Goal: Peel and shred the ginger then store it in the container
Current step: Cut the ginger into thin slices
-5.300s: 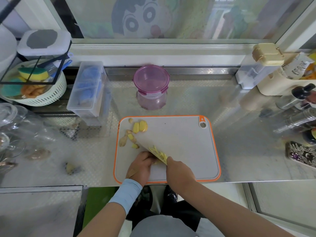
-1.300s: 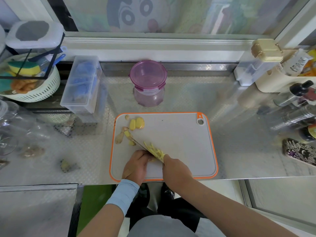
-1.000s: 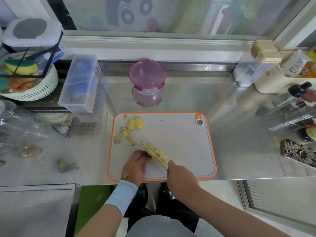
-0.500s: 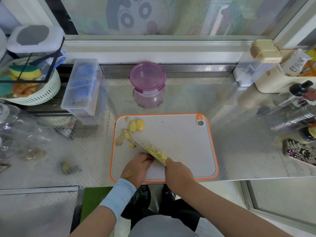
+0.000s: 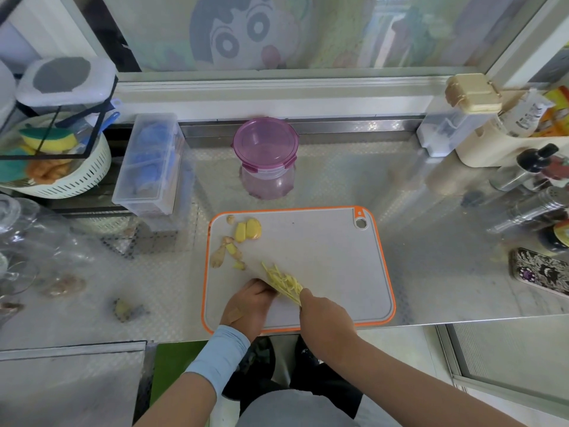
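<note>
A grey cutting board (image 5: 332, 257) with an orange rim lies at the counter's front edge. My right hand (image 5: 326, 312) grips a knife whose blade is barely visible, slanting up-left beside a heap of yellow ginger shreds (image 5: 283, 280). My left hand (image 5: 249, 303), fingers curled, holds a ginger piece against the blade; that piece is hidden under the fingers. Peeled ginger slices (image 5: 248, 229) and peel scraps (image 5: 223, 254) lie at the board's upper left. The purple-lidded container (image 5: 265, 157) stands shut behind the board.
A clear box (image 5: 151, 164) with blue items stands left of the container. A white basket (image 5: 55, 167) with sponges sits far left, glassware (image 5: 21, 241) below it. Ginger bits (image 5: 123, 308) lie on the steel counter. Bottles (image 5: 535, 192) and a phone (image 5: 538, 271) crowd the right.
Both hands stay on the board's lower left, the knife making small strokes. The heap of shreds beside the blade has grown a little. The camera shifted slightly.
</note>
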`<state>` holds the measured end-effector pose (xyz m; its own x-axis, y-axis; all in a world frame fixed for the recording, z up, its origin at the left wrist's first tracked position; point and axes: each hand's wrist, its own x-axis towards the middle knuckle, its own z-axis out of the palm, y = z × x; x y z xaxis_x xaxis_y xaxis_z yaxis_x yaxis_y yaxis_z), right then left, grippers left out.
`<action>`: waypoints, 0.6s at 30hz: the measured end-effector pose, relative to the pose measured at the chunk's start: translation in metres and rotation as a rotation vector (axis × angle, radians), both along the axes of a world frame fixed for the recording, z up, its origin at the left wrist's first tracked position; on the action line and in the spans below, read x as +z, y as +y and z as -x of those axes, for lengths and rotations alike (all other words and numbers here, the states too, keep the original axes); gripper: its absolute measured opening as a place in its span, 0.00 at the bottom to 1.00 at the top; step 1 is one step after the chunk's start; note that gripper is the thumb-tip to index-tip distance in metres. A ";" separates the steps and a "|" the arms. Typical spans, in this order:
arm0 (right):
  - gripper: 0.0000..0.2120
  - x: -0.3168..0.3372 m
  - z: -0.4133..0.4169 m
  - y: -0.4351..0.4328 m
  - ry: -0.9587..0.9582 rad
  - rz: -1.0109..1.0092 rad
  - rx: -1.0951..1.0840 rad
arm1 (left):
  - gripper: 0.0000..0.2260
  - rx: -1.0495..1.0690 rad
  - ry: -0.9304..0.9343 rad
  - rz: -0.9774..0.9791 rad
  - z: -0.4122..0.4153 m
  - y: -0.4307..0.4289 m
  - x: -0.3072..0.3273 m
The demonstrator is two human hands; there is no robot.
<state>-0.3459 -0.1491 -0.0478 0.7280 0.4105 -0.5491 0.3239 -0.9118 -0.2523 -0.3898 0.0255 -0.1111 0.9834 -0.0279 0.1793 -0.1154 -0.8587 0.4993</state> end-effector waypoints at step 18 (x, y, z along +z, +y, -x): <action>0.20 0.002 -0.002 0.002 0.022 0.022 -0.001 | 0.11 -0.019 -0.056 0.034 -0.003 0.003 -0.003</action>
